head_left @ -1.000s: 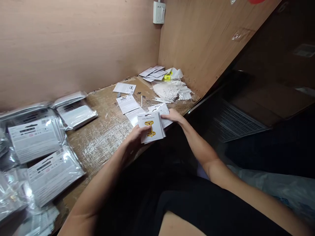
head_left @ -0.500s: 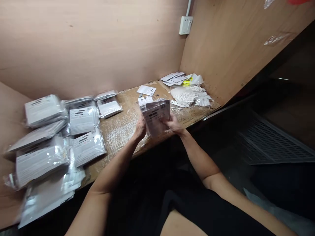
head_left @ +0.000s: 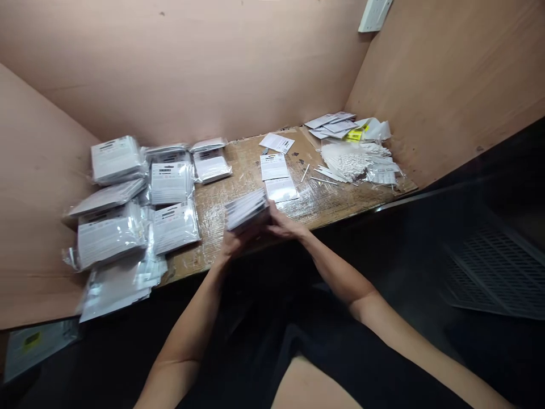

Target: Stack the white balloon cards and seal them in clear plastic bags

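Pale plywood walls (head_left: 170,68) enclose a worn wooden surface (head_left: 242,162) patched with glossy clear tape. Over it the person holds a stack of flat white packets (head_left: 247,209), tilted and seen nearly edge-on, just above the surface's near edge. The left hand (head_left: 234,245) sits under the stack's near end, its grip closed around that end. The right hand (head_left: 283,224) presses against the stack's right side, fingers curled in a firm, nearly closed grip. The two hands are just beside each other, with the stack between them.

To the left lies a heap of clear plastic bags with white labels (head_left: 174,227), some overlapping. Ahead of the hands, two white printed sheets (head_left: 273,167) lie one above the other, with a third sheet (head_left: 276,142) farther back. Loose white sticks (head_left: 305,172) lie just right of these. In the far corner sit a bundled mass of white sticks (head_left: 344,162), a fanned pile of white cards (head_left: 330,120) and a small yellow label (head_left: 354,134). A white wall socket (head_left: 374,14) is fixed high on the plywood.
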`<state>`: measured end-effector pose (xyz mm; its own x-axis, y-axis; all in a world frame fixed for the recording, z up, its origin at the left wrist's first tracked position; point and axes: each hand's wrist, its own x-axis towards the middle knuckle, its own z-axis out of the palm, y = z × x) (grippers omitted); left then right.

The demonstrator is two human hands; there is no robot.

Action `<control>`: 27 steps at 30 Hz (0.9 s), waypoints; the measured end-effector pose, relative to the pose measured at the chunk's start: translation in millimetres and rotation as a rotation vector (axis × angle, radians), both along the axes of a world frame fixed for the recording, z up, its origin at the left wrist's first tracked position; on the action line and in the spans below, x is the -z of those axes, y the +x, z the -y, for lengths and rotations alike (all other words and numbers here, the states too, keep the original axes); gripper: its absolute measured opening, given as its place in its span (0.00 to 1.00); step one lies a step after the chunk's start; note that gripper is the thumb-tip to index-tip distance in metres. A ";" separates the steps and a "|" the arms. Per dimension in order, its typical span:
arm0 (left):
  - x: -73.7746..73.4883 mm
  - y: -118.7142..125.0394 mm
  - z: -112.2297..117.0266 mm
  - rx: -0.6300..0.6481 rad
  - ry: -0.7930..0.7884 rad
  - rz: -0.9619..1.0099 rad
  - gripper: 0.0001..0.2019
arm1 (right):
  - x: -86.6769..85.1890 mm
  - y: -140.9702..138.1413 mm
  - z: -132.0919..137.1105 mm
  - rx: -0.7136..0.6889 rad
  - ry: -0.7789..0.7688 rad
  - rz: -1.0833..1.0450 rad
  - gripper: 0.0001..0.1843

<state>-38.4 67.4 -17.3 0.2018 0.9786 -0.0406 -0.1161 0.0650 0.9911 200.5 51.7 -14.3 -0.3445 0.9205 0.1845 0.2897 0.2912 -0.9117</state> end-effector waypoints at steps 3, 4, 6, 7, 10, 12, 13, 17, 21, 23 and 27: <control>8.7 0.6 -4.8 -0.173 0.044 0.020 0.25 | -14.9 12.8 -25.9 0.004 -0.062 0.139 0.42; 10.3 0.5 -7.9 -0.231 0.017 0.065 0.25 | -22.1 20.8 -42.5 0.123 -0.090 0.199 0.38; 12.3 0.6 -14.1 -0.295 -0.054 0.168 0.27 | -35.1 37.9 -83.4 0.534 -0.140 0.359 0.38; 12.6 0.9 -16.5 -0.300 -0.068 0.195 0.27 | -39.8 45.3 -105.0 0.718 -0.172 0.468 0.42; 11.5 3.3 -19.1 -0.281 -0.031 0.160 0.27 | -46.9 59.8 -158.3 0.865 -0.305 0.699 0.56; 9.7 5.5 -17.9 -0.264 -0.014 0.119 0.28 | -50.8 65.3 -176.5 0.836 -0.311 0.743 0.53; 8.7 6.5 -17.1 -0.256 -0.017 0.113 0.29 | -53.8 67.5 -179.6 0.844 -0.274 0.741 0.48; 5.2 11.4 -16.9 -0.267 -0.054 0.158 0.32 | -71.0 63.6 -153.5 0.858 -0.016 0.595 0.25; 5.0 18.7 -21.9 -0.277 -0.073 0.178 0.35 | -68.8 12.2 -71.5 0.602 0.331 0.399 0.25; 6.0 23.8 -22.8 -0.284 -0.062 0.208 0.36 | -54.4 -25.2 -23.4 0.458 0.397 0.448 0.27; 5.9 33.2 -17.6 -0.304 -0.050 0.381 0.39 | -22.2 -79.2 33.2 0.301 0.333 0.641 0.33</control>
<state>-5.2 85.0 -23.3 -0.0835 0.9942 -0.0674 -0.4908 0.0179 0.8711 121.3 18.5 7.9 -0.2215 0.9223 0.3168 0.8400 0.3455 -0.4184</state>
